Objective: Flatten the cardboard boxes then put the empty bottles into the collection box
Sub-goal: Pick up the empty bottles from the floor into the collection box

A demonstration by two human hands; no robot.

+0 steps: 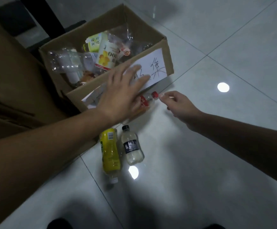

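Note:
An open cardboard collection box (168, 52) with a white handwritten label stands on the tiled floor and holds several empty plastic bottles (104, 55). My left hand (122, 93) hovers spread and blurred over the box's front wall, holding nothing. A clear bottle with a red cap and red label (148, 100) lies on the floor against the box, partly hidden by my left hand. My right hand (179, 103) is just right of its cap, fingers pinched, not touching it. A yellow bottle (110, 152) and a milky bottle with a black cap (132, 147) lie nearer to me.
Flat brown cardboard (5, 83) leans along the left side. Dark furniture legs (51, 15) stand behind the box. Glossy white floor tiles (217, 162) stretch to the right and toward me, with bright light reflections. My shoe tips show at the bottom edge.

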